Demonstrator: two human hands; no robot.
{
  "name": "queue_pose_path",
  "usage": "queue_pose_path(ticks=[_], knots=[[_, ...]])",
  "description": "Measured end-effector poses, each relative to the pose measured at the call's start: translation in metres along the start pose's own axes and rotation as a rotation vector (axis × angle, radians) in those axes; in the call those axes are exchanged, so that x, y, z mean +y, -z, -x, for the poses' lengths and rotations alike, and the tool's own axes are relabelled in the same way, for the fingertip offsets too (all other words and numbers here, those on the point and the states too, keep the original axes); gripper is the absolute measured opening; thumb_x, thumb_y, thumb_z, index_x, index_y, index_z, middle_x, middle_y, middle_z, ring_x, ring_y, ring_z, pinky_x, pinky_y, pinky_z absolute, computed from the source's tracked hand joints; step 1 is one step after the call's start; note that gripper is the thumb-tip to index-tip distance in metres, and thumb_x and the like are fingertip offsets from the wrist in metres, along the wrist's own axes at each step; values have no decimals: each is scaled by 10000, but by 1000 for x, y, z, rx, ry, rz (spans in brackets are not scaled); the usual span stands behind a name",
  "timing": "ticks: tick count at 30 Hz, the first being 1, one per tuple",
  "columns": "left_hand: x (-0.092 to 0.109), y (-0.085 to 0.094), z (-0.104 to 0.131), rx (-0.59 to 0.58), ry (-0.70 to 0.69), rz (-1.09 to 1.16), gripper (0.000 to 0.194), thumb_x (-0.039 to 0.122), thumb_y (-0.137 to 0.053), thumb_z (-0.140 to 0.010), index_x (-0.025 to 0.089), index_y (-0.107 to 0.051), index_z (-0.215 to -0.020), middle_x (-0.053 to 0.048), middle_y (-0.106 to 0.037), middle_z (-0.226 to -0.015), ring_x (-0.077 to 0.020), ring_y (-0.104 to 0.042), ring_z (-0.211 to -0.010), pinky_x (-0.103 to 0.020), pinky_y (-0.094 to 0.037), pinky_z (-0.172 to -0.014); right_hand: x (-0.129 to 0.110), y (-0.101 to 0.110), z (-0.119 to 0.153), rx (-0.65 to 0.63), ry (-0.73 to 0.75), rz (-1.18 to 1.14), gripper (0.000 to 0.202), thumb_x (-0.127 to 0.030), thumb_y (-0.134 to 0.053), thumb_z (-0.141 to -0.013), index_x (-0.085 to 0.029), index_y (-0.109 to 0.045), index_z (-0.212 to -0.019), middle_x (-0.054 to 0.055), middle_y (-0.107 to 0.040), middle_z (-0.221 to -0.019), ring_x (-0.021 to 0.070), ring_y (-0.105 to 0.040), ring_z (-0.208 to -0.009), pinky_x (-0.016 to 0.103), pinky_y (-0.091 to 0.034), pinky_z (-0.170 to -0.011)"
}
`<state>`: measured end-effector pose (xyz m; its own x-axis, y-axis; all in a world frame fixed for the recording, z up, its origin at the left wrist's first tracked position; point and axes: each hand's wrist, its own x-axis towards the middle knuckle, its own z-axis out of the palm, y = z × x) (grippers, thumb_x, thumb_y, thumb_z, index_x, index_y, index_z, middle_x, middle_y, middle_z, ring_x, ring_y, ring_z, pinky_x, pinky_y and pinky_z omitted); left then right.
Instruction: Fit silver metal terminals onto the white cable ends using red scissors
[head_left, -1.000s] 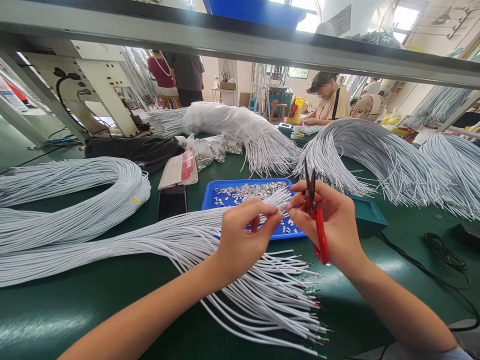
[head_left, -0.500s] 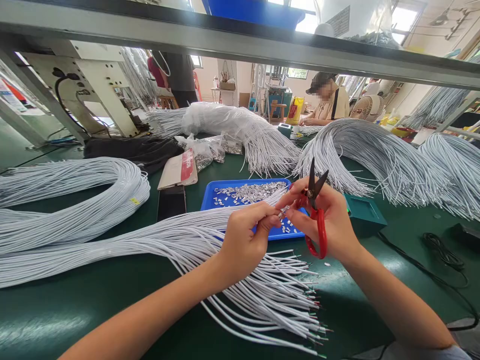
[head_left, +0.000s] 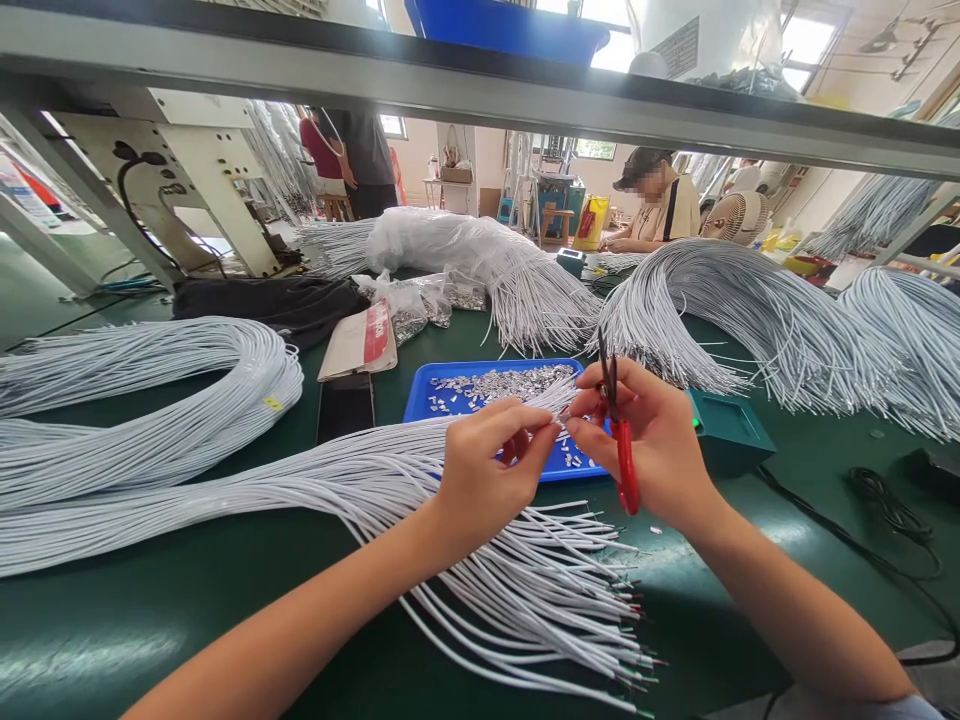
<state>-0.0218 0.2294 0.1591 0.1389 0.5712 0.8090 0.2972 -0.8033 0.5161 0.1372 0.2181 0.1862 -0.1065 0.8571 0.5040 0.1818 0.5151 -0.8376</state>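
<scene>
My left hand [head_left: 491, 460] is closed in a pinch at the end of a white cable, over the blue tray [head_left: 417, 392]. Most of what the fingertips hold is hidden. My right hand [head_left: 652, 435] holds scissors [head_left: 624, 460] with red handles and dark blades pointing up, the blades slightly apart. Its thumb and forefinger are close to the left fingertips, at the same cable end. Small silver metal pieces [head_left: 517, 382] lie heaped in the tray. Under my left forearm a bundle of white cables [head_left: 300, 465] fans out, showing thin coloured wire tips.
Coiled white cables [head_left: 247, 370] lie left; more bundles [head_left: 720, 290] arch behind. A phone [head_left: 345, 408], a paper packet [head_left: 358, 342] and bags of metal pieces [head_left: 420, 305] sit behind the tray. A green box [head_left: 731, 430] stands right, near a black cord [head_left: 889, 505]. A shelf beam [head_left: 480, 95] crosses overhead.
The scissors have turned, their blades now closer together and more upright. My hands have moved slightly apart, and the silver piece seen between the fingertips is less visible.
</scene>
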Motion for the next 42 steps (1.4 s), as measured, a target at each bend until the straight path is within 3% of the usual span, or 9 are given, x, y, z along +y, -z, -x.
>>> queue_pose_path(ticks=[8,11,14,20,24,29,35,38,42], knots=[[-6,1,-4,16,209,26,92,155,-679,-780,138,-665,-692,15,-626,-616,-61,-483,-509,-168,-412,-473,-7,6,-7,-64,-110,-115,237,-101,-665,-674,-203,-587,-873,-50,-626,-694,82,-569,-625,200,-457,-572],[-2,3,-7,-35,297,100,84,174,-668,-785,132,-670,-713,1,-637,-636,-76,-513,-535,-177,-434,-492,1,12,-17,-87,-162,-102,234,-118,-662,-643,-189,-582,-850,-41,-620,-669,90,-562,-604,212,-455,-565],[7,3,-5,-245,280,200,107,163,-647,-798,121,-671,-702,-9,-637,-623,-79,-520,-533,-180,-429,-504,28,22,-34,-79,-200,9,240,-166,-644,-633,-174,-572,-861,-11,-637,-688,115,-572,-617,242,-457,-581],[11,-15,28,-850,11,197,104,121,-642,-780,125,-703,-696,-14,-657,-643,-84,-541,-553,-187,-388,-516,87,37,-54,-247,-349,566,284,-110,-557,-685,-123,-644,-955,51,-676,-736,161,-625,-709,245,-457,-654],[3,-29,49,-1021,0,76,101,162,-644,-799,149,-723,-738,-9,-680,-684,-107,-588,-601,-204,-407,-564,102,38,-55,-329,-412,724,288,-95,-628,-632,-133,-713,-905,65,-702,-716,196,-633,-683,250,-439,-618],[-7,-28,35,-969,121,-132,253,355,-532,-926,202,-730,-960,-28,-709,-912,-147,-660,-765,-230,-445,-653,103,41,-55,-309,-418,791,342,-144,-662,-648,-126,-726,-983,97,-729,-803,230,-648,-738,269,-436,-653],[-59,-5,-2,-813,325,-890,196,154,-527,-872,132,-718,-909,-119,-685,-956,-283,-624,-964,-350,-468,-734,89,40,-55,-221,-395,733,374,-135,-586,-735,-104,-679,-1096,108,-737,-853,207,-659,-749,260,-455,-668],[-81,3,-7,-815,372,-975,216,123,-507,-857,84,-719,-847,-162,-684,-940,-328,-609,-999,-411,-465,-792,80,38,-53,-161,-371,664,328,-141,-578,-739,-106,-682,-1048,103,-733,-819,207,-651,-724,271,-454,-651],[-90,5,-7,-774,368,-943,248,113,-479,-853,95,-722,-807,-156,-688,-938,-316,-606,-1009,-404,-443,-845,74,35,-51,-90,-330,570,318,-171,-584,-728,-119,-666,-1031,82,-724,-776,205,-639,-695,292,-450,-646]])
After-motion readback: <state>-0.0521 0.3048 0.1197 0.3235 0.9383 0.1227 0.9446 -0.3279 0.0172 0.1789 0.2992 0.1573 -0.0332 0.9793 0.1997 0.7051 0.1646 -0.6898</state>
